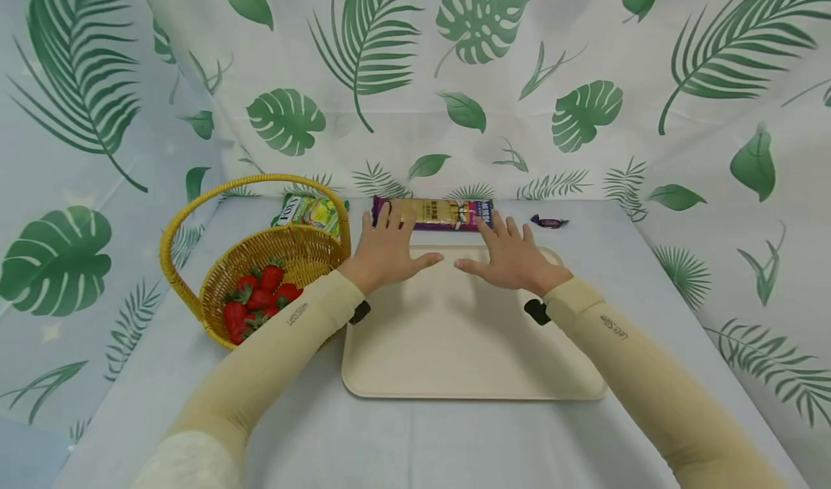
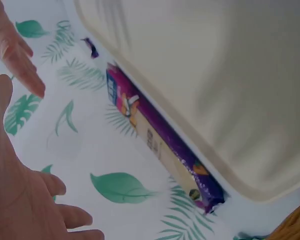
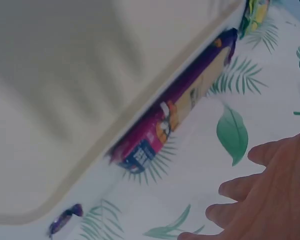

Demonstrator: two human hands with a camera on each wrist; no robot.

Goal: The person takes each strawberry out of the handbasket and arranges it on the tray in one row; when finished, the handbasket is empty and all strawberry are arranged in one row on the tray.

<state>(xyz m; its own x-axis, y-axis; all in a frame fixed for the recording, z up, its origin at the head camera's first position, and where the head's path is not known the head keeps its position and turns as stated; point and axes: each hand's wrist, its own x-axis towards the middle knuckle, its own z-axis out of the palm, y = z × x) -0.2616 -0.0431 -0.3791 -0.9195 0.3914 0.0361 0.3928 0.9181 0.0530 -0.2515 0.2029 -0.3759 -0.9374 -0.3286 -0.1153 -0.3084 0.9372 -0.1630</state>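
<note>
Both hands hover over the far half of a cream tray, palms down, fingers spread and holding nothing. The left hand is over the tray's far left part, beside the basket. To its right, the right hand is held level with it, thumbs pointing toward each other. Behind the tray lies a long purple and gold snack packet; the fingertips overlap it in the head view. In the wrist views the packet lies along the tray's rim, apart from the fingers.
A yellow wicker basket with a tall handle stands left of the tray, with several strawberries inside. Behind it lies a green Fox's candy bag. A small purple wrapped candy is at the back right. Leaf-print cloth surrounds the table.
</note>
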